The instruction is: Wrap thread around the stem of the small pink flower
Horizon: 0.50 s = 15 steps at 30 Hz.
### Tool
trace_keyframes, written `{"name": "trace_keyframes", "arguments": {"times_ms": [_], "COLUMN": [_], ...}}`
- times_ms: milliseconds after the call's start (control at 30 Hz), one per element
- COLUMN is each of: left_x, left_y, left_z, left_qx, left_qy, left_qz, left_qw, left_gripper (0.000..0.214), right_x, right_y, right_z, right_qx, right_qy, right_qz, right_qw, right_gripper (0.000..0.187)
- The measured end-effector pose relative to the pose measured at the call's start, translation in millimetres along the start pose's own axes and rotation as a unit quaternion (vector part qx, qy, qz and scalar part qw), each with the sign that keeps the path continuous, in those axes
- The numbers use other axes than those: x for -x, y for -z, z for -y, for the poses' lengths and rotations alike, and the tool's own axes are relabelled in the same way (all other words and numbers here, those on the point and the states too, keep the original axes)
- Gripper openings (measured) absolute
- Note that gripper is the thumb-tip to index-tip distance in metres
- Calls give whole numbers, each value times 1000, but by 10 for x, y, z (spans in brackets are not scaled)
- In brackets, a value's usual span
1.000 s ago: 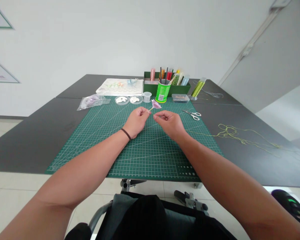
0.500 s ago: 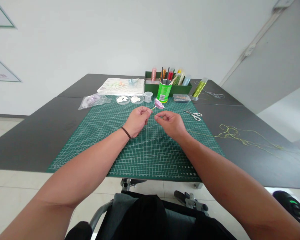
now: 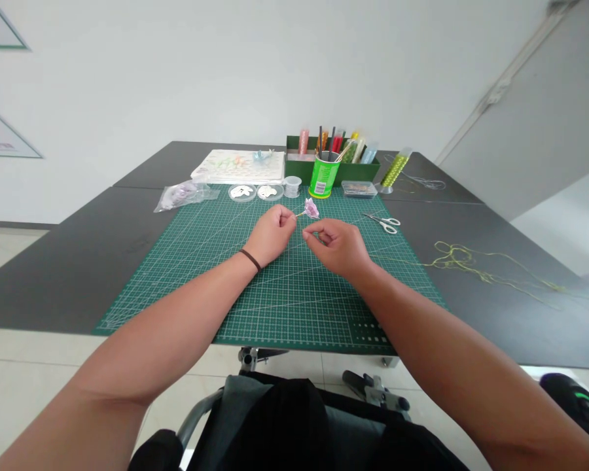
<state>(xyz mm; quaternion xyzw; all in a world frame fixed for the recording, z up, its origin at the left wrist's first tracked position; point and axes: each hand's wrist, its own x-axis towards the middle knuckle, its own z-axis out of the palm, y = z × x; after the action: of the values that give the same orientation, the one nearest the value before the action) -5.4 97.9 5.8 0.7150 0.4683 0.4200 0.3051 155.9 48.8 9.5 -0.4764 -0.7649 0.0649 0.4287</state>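
Observation:
My left hand [image 3: 271, 234] is closed in a pinch on the thin stem of a small purple flower [image 3: 311, 209], which sticks out to the right above the green cutting mat [image 3: 285, 288]. My right hand [image 3: 338, 246] hovers just beside it with thumb and forefinger pinched together; a fine thread seems to run from them, too thin to be sure. A dark band circles my left wrist. Both hands are held a little above the mat's middle.
At the back stand a green cup of sticks [image 3: 324, 175], a green box of bead tubes [image 3: 334, 167], a small clear cup [image 3: 292, 186], two round dishes [image 3: 256, 191], a white tray [image 3: 240, 167], a plastic bag [image 3: 182, 194]. Scissors [image 3: 385, 223] and tangled green thread [image 3: 464, 258] lie at the right.
The hands stay pinched and close together; the purple flower has shifted slightly right and tilted. The view has drifted a little.

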Motion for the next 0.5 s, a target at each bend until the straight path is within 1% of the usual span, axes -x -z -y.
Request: {"name": "trace_keyframes", "arguments": {"times_ms": [233, 500], "left_x": [33, 86], "left_y": [-3, -15], "left_z": [-46, -46], "left_qx": [-75, -113], "left_qy": [-40, -84], "left_qz": [23, 71], "left_qw": [996, 987], "left_gripper": [10, 12], "right_x": [-3, -32], "right_y": [84, 176], "right_z": [-14, -98], "right_qx": [46, 76], "right_qy": [69, 96], "right_qz": [-28, -29], "right_qw": [996, 992], "right_gripper": [15, 15]}}
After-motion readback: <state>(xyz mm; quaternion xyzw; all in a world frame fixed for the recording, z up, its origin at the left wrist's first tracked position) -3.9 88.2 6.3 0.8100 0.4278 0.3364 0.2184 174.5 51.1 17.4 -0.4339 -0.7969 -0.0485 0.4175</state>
